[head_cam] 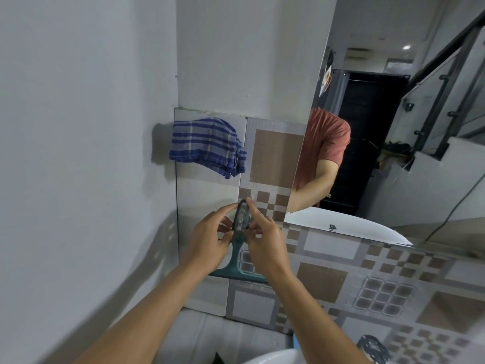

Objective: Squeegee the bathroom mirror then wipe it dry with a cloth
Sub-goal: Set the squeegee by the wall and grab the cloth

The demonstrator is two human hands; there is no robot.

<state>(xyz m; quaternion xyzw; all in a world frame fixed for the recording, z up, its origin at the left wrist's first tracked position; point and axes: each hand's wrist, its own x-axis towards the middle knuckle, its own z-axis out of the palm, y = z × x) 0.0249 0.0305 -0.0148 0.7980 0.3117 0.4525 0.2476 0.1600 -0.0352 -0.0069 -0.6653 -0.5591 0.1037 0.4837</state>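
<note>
A green squeegee (237, 261) hangs against the tiled wall, blade down, its looped handle top at a wall hook. My left hand (207, 239) and my right hand (265, 239) both pinch the handle loop from either side. A blue checked cloth (207, 145) hangs on the wall above and to the left of the hands. The mirror (393, 127) fills the upper right; it reflects a person in a red shirt and a dark doorway.
A white plaster wall (78, 153) stands close on the left. Patterned brown and grey tiles (341, 279) cover the wall below the mirror. The rim of a white basin (273, 357) shows at the bottom edge.
</note>
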